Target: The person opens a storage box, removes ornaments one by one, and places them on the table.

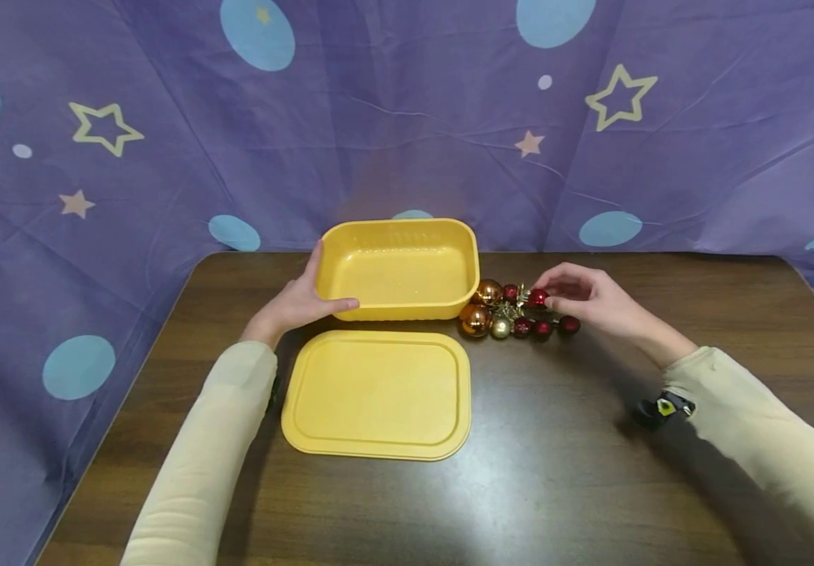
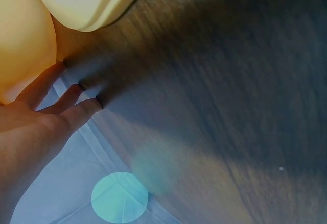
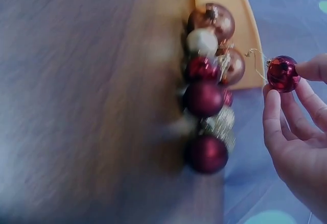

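Note:
In the head view a yellow plastic container (image 1: 407, 306) stands uncovered at the back of the table. My left hand (image 1: 296, 303) rests on its left front corner, thumb along the front rim and fingers at the left side. In the left wrist view those fingers (image 2: 82, 113) look fairly straight. My right hand (image 1: 594, 299) pinches a shiny dark red Christmas bauble (image 3: 282, 74) between thumb and fingers, and a gold string hangs off it. Beside it lies a group of small baubles (image 1: 522, 327) in red, gold and copper, near the container's right front corner.
A yellow lid (image 1: 379, 393) lies flat on the brown wooden table (image 1: 555, 472), in front of the container. Behind the table hangs a purple cloth (image 1: 421, 141) with stars and pale blue ovals. Two copper baubles (image 1: 476, 321) sit close against the container's right side.

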### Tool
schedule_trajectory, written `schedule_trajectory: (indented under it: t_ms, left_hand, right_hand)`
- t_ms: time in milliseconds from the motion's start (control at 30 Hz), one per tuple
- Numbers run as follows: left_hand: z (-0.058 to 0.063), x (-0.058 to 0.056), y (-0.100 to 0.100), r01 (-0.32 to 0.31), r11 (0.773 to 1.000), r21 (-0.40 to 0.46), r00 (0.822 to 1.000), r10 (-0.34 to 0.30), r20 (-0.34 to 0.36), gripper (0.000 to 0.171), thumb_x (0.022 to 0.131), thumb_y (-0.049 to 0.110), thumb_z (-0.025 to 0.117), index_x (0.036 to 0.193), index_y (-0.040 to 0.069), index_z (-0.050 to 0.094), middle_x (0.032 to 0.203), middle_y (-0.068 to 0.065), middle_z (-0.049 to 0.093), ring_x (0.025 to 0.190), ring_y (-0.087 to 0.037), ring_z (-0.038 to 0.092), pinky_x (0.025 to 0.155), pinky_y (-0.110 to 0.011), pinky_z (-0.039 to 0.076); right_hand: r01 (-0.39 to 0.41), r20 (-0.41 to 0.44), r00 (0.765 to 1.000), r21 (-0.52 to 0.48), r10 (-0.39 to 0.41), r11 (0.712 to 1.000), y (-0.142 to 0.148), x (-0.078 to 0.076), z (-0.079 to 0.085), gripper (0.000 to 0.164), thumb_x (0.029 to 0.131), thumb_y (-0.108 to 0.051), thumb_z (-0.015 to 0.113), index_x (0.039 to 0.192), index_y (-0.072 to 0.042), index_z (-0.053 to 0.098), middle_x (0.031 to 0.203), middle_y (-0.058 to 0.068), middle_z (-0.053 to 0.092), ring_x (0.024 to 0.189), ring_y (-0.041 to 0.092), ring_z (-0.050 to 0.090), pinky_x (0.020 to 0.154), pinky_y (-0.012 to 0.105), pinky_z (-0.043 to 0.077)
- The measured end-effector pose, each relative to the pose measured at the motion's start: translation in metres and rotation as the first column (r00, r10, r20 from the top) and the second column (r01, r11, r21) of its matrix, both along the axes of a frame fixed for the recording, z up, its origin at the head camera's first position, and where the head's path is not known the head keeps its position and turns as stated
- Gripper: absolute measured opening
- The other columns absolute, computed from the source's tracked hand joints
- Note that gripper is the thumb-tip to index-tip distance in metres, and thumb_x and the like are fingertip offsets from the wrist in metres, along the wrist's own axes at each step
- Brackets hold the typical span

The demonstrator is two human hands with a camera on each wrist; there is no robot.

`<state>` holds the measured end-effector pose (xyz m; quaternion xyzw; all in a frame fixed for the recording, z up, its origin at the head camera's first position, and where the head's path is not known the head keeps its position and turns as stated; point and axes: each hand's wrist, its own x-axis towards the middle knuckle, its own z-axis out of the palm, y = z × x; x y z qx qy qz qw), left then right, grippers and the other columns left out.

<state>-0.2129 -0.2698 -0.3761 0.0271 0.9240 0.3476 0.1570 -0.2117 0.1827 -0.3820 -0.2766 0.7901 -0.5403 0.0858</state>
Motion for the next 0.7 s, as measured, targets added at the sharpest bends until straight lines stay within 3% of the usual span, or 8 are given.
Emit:
schedule_trajectory:
  t_ms: [367,700]
  left_hand:
    - [-0.001,0.001,-0.001,-0.011,1.000,0.014,1.000,0.011,0.011,0.122,0.079,0.054,0.074,0.151,0.032,-0.022,0.150,-0.030,0.026,0.128,-0.045,0.038,0.107,-0.057,0.026]
    - [0.000,0.001,0.000,-0.017,0.999,0.032,1.000,0.017,0.013,0.122,0.078,0.054,0.075,0.151,0.033,-0.021,0.151,-0.026,0.029,0.127,-0.042,0.041,0.107,-0.056,0.027]
  right_hand:
    - [0.092,0.072,0.994,-0.067,-0.087,0.994,0.032,0.001,-0.028,0.021,0.094,0.002,0.058,0.112,0.013,0.059,0.100,0.001,0.068,0.090,0.007,0.064,0.078,0.019,0.050]
    - [0.140,0.136,0.983,-0.103,-0.125,0.985,0.044,0.005,-0.041,0.024,0.096,0.000,0.057,0.116,0.012,0.058,0.105,-0.004,0.067,0.093,0.006,0.064,0.080,0.020,0.051]
